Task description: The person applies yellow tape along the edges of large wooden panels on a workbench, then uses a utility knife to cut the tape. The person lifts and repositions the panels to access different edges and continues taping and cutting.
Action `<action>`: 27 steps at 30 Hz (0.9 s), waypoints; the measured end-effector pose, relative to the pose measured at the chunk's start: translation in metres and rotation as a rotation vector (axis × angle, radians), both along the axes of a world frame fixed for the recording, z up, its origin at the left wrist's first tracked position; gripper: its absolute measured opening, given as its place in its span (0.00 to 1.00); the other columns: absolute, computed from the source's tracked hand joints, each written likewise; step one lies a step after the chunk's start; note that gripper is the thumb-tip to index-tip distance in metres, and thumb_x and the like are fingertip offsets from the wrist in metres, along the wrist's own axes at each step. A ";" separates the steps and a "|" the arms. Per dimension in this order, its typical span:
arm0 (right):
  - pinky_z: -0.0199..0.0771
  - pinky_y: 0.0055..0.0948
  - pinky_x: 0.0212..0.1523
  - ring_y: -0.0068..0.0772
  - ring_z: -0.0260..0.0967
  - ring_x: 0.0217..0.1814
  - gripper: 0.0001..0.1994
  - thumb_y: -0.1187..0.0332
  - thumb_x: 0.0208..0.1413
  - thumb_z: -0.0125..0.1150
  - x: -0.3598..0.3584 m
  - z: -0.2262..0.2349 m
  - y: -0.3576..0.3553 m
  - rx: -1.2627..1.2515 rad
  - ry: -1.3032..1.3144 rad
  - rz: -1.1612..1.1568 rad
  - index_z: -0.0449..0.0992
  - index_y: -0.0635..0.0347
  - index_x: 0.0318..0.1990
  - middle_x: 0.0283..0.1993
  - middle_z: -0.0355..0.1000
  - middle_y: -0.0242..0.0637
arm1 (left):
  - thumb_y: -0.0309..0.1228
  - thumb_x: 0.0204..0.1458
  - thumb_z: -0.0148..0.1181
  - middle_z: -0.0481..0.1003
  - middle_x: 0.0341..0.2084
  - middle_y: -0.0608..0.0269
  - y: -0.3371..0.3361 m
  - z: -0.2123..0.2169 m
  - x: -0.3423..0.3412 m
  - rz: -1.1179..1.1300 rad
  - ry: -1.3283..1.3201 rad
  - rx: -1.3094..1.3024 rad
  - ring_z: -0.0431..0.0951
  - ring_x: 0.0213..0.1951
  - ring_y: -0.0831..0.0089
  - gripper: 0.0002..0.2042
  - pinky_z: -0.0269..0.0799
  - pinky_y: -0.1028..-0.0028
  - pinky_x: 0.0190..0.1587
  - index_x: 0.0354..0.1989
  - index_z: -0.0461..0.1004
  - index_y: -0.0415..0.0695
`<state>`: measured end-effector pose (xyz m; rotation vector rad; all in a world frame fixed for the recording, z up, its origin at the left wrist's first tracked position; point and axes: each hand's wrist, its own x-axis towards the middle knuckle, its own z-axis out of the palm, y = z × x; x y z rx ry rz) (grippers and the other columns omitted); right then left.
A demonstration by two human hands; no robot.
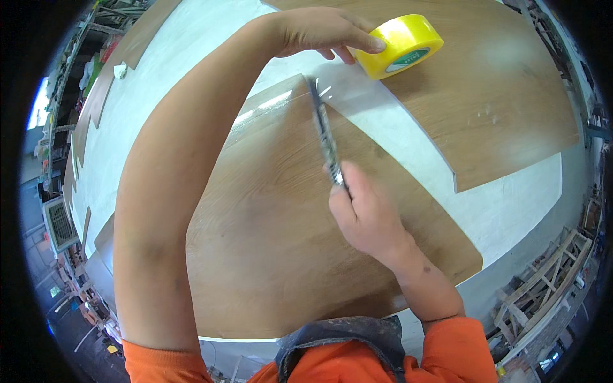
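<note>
My left hand (325,32) reaches to the far side and grips a roll of yellow packing tape (399,46), with the thumb on its near side. A clear, shiny tape strip (271,104) lies across the far corner of a brown wood-grain panel (287,236). Lower down, my right hand (370,214) is closed around a utility knife (327,137), a slim, dark tool with a shiny handle. Its tip points away from me, at the panel's far corner by the end of the strip. Whether the tip touches the tape, I cannot tell.
A white table surface (491,214) lies under the panel. To the right is a second wood-grain panel (504,96), and more brown boards (143,38) line the left edge. A wooden rack (546,281) stands at the lower right, a white slatted box (59,223) at the left.
</note>
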<state>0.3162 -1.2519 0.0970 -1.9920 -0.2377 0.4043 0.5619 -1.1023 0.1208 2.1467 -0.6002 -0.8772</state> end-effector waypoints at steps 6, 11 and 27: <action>0.77 0.44 0.26 0.50 0.75 0.22 0.26 0.70 0.58 0.54 0.034 -0.005 0.004 -0.363 -0.252 0.006 0.67 0.78 0.61 0.20 0.74 0.49 | 0.50 0.66 0.56 0.79 0.53 0.56 0.002 0.001 0.009 -0.062 0.284 -0.111 0.78 0.53 0.66 0.26 0.72 0.65 0.57 0.63 0.74 0.43; 0.79 0.41 0.26 0.47 0.76 0.22 0.30 0.68 0.57 0.54 0.044 -0.004 0.013 -0.456 -0.236 0.092 0.65 0.79 0.65 0.20 0.74 0.49 | 0.50 0.66 0.55 0.80 0.50 0.60 0.003 -0.002 0.007 -0.074 0.247 -0.135 0.78 0.49 0.69 0.24 0.73 0.67 0.53 0.61 0.76 0.45; 0.77 0.49 0.37 0.56 0.76 0.30 0.28 0.69 0.56 0.55 0.050 0.003 0.009 -0.511 -0.180 0.152 0.68 0.73 0.65 0.27 0.76 0.53 | 0.50 0.66 0.56 0.80 0.48 0.63 0.001 0.001 -0.001 -0.027 0.273 -0.149 0.77 0.47 0.70 0.23 0.74 0.69 0.50 0.58 0.78 0.46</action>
